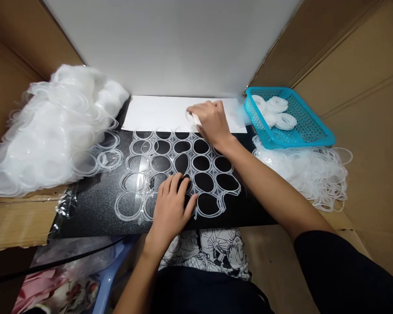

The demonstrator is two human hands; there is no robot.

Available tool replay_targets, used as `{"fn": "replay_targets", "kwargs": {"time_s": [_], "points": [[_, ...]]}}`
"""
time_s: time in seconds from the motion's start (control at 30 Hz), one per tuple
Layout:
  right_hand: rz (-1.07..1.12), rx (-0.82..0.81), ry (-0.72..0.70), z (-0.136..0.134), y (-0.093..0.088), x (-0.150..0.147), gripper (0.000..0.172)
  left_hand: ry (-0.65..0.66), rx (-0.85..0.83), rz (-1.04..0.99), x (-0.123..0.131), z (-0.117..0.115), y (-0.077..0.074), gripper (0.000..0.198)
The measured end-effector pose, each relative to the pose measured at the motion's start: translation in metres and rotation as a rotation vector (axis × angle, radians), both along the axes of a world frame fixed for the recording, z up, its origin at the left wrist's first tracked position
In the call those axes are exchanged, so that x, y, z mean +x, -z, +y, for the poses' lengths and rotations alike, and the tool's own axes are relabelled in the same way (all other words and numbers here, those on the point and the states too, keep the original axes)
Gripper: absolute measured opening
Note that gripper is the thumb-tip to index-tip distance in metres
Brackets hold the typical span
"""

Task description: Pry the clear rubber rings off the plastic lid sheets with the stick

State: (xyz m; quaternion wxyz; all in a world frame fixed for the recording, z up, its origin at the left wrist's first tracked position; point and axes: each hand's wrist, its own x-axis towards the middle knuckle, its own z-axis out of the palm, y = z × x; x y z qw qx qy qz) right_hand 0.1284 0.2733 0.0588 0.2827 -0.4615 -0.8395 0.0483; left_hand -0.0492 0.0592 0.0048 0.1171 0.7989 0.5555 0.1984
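Note:
A translucent sheet of joined rings (201,163) lies flat on the black tabletop (94,209). My left hand (172,203) rests on its lower middle, fingers spread and holding nothing. My right hand (211,120) is above the white paper strip (157,111) at the back, its fingers closed on some whitish rings (193,120). Part of these rings is hidden by the fingers and blurred. To the right of that hand, a blue basket (306,141) holds several bundles of white rings (285,121).
A big heap of translucent ring sheets (49,135) covers the left side. Loose ring strips (314,174) are piled below the basket at the right. Cardboard walls (363,74) flank the table, with a pale panel (173,43) behind it.

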Motion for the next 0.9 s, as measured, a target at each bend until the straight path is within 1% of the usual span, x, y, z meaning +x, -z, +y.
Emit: {"fn": "replay_targets", "kwargs": {"time_s": [0.07,0.1,0.17,0.23,0.27,0.33,0.4,0.5,0.63,0.73,0.9], "points": [[0.120,-0.022,0.044,0.005,-0.005,0.012,0.028,0.002,0.001,-0.029,-0.002,0.000,-0.001,0.037],[0.174,-0.049,0.037,0.000,-0.006,0.019,0.029,0.005,0.006,-0.056,-0.004,0.000,-0.003,0.036],[0.238,-0.157,-0.050,-0.024,-0.004,0.034,0.027,0.013,0.039,-0.108,-0.006,-0.001,-0.010,0.031],[0.245,-0.328,-0.172,-0.058,0.005,0.048,0.022,0.053,0.078,-0.113,-0.004,-0.002,-0.019,0.027],[0.248,-0.413,-0.205,-0.074,0.011,0.054,0.021,0.081,0.085,-0.096,-0.001,-0.002,-0.024,0.026],[0.274,-0.559,-0.230,-0.101,0.023,0.062,0.021,0.150,0.060,-0.049,0.009,-0.002,-0.030,0.029],[0.319,-0.626,-0.220,-0.114,0.034,0.066,0.021,0.191,0.020,-0.022,0.022,0.000,-0.030,0.034],[0.359,-0.627,-0.206,-0.117,0.043,0.067,0.021,0.191,-0.008,-0.001,0.039,0.001,-0.019,0.036],[0.354,-0.594,-0.232,-0.113,0.044,0.067,0.020,0.146,-0.011,0.010,0.048,-0.002,-0.006,0.040],[0.329,-0.577,-0.255,-0.113,0.042,0.068,0.020,0.140,-0.016,0.026,0.047,-0.004,-0.005,0.040],[0.235,-0.521,-0.307,-0.115,0.044,0.068,0.023,0.134,-0.032,0.035,0.049,-0.002,-0.008,0.040]]}}
